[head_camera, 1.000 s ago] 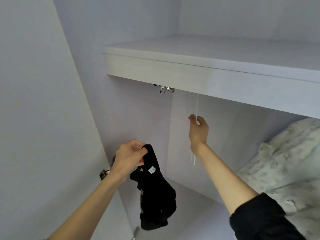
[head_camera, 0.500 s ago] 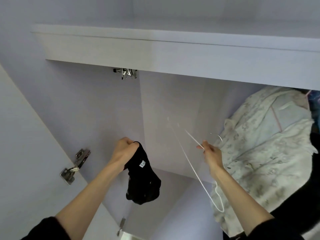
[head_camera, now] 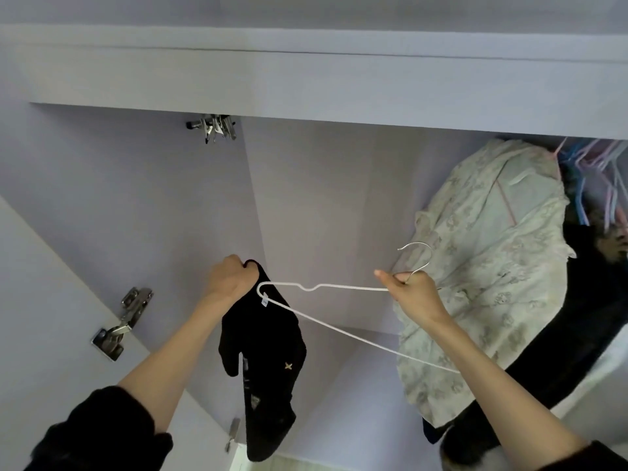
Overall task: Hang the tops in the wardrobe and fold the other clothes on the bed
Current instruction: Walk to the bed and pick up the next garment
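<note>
Head view: the left hand grips a black top by its upper edge, inside the wardrobe; the right hand pinches a white hanger at its neck; the hanger's end touches the top; a floral garment hangs at right.

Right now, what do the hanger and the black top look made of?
Hanger: thin wire, seemingly metal with a white coating on the body; the hook above the right hand looks bare and silvery. Black top, gripped by the left hand: soft matte fabric that droops limply, probably a knit; the exact fibre cannot be told.
</note>
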A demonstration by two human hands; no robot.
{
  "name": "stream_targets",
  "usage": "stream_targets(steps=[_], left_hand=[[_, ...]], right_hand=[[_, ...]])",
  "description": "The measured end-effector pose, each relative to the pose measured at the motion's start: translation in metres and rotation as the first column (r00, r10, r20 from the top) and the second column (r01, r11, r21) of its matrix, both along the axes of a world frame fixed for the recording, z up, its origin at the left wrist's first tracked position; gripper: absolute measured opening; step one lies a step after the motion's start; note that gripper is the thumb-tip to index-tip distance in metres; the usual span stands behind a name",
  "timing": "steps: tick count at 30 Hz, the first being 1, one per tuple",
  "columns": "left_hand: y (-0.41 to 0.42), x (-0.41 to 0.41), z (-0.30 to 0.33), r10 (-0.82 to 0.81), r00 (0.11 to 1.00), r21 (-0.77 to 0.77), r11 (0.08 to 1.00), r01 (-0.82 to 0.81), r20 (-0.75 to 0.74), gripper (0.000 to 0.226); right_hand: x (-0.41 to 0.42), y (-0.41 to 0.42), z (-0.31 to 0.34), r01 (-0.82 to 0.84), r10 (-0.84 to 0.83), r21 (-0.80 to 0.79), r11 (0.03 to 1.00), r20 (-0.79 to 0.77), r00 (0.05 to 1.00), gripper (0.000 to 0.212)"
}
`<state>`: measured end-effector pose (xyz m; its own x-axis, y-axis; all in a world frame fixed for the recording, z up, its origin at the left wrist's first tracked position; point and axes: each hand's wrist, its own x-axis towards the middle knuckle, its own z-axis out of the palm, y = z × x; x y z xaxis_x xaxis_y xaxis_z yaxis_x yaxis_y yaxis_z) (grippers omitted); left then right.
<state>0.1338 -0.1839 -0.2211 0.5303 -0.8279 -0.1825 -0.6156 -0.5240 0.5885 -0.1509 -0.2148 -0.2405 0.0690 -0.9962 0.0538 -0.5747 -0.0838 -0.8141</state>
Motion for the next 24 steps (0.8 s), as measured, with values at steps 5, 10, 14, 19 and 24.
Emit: stream_targets(steps=[5,10,14,19,24], left_hand=[[0.003,-0.027,0.002,-0.147,0.963,-0.041,0.986,0.160,0.225,0.020],[0.002,-0.058,0.024,-0.325,0.922,-0.187,0.912,0.365,0.212,0.016],[0.006,-0.068,0.037,-0.494,0.844,-0.251,0.807,0.535,0.209,0.007],[0.011,-0.053,0.043,-0.493,0.589,-0.226,0.612,0.758,0.641,0.027],[0.007,-0.055,0.054,-0.551,0.533,-0.262,0.496,0.828,0.642,0.016]], right_hand=[[0.025,0.012,0.013,-0.003,-0.011,-0.102,0.995,-0.140,0.990,0.064],[0.066,0.023,0.019,-0.112,0.078,-0.105,0.988,-0.283,0.956,0.059],[0.082,0.022,0.029,0.024,-0.020,-0.061,0.998,0.067,0.998,0.065],[0.073,0.015,0.042,0.056,-0.033,-0.101,0.993,0.211,0.977,0.066],[0.068,0.015,0.048,-0.110,0.097,0.013,0.994,0.380,0.920,0.051]])
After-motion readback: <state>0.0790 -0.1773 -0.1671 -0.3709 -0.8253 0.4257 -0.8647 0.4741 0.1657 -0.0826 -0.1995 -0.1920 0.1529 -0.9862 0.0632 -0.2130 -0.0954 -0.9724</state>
